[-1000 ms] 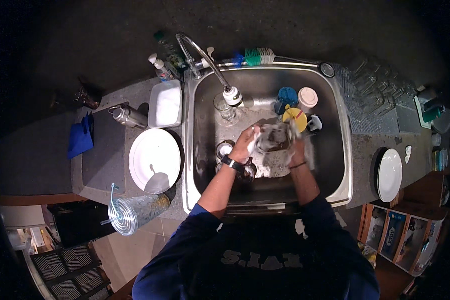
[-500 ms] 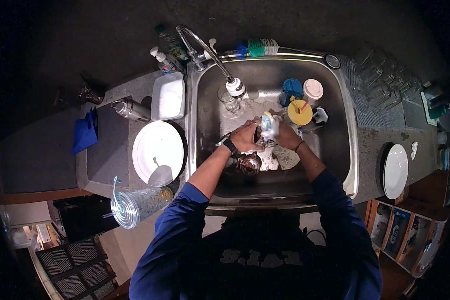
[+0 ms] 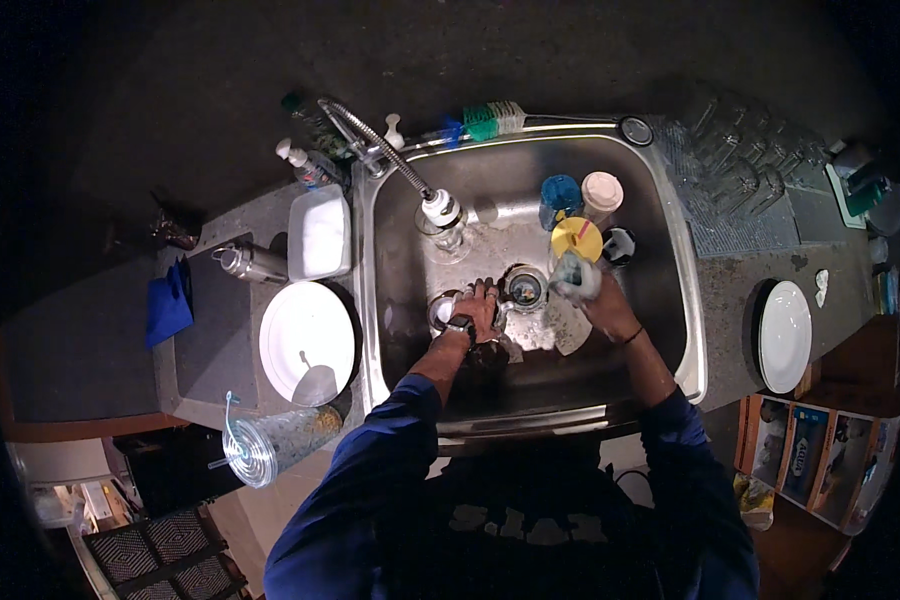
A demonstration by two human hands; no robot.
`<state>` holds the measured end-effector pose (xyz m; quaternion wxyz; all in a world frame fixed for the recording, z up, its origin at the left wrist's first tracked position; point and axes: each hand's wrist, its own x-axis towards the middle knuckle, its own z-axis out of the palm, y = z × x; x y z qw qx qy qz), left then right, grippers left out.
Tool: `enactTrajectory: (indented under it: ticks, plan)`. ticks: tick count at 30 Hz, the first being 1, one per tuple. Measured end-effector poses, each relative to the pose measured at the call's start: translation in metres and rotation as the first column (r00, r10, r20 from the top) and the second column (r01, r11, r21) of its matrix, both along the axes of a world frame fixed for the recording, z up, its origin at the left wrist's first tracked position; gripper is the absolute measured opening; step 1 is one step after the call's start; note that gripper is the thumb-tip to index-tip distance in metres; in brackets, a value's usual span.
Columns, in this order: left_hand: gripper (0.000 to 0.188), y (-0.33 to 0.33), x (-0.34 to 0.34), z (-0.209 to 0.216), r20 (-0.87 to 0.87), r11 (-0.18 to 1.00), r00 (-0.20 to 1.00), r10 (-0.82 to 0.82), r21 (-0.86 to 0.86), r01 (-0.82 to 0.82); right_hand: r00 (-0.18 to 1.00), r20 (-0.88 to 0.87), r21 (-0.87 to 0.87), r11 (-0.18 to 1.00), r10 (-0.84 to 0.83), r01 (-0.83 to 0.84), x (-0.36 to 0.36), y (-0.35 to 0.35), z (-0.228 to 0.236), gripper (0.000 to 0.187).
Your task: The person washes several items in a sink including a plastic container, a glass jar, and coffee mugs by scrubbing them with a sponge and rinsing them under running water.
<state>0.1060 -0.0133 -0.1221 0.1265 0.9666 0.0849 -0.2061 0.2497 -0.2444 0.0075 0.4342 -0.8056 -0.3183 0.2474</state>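
Low in the left part of the steel sink (image 3: 620,375), my left hand (image 3: 478,312) lies over clear glassware (image 3: 443,311), its fingers stretched forward and slightly apart. A dark brown glass mug (image 3: 488,352) sits partly hidden beneath my wrist. My right hand (image 3: 606,302) is closed round a pale, soapy sponge (image 3: 574,276), blurred by motion, just in front of a yellow-lidded cup (image 3: 576,240). Between the two hands the round drain (image 3: 525,288) shows, with bits of food in its strainer.
The faucet's white spray head (image 3: 441,209) hangs over a clear glass (image 3: 450,240). Behind the yellow lid stand a blue cup (image 3: 560,195), a pale-lidded cup (image 3: 602,192) and a dark cup (image 3: 619,246). White plates (image 3: 307,340) and a tumbler (image 3: 280,440) flank the left; upturned glasses (image 3: 740,180) stand right.
My hands have parted: the left moved left and down onto the glassware, the right moved right with the sponge. The drain is now uncovered. The whole view has shifted slightly.
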Motion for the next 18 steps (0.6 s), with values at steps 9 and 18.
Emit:
enactTrajectory:
  ticks: [9, 18]
  plan:
    - [0.084, -0.008, 0.015, -0.017, -0.264, 0.988, 0.964, -0.034, 0.134, 0.071, 0.952, -0.191, 0.092, 0.961, -0.241, 0.262, -0.014, -0.048, 0.052, 0.031]
    - [0.093, 0.047, 0.034, -0.078, 0.117, 0.858, 0.853, 0.508, -0.156, -0.49, 0.886, -0.31, 0.09, 0.917, -0.346, 0.39, -0.036, -0.096, 0.055, 0.032]
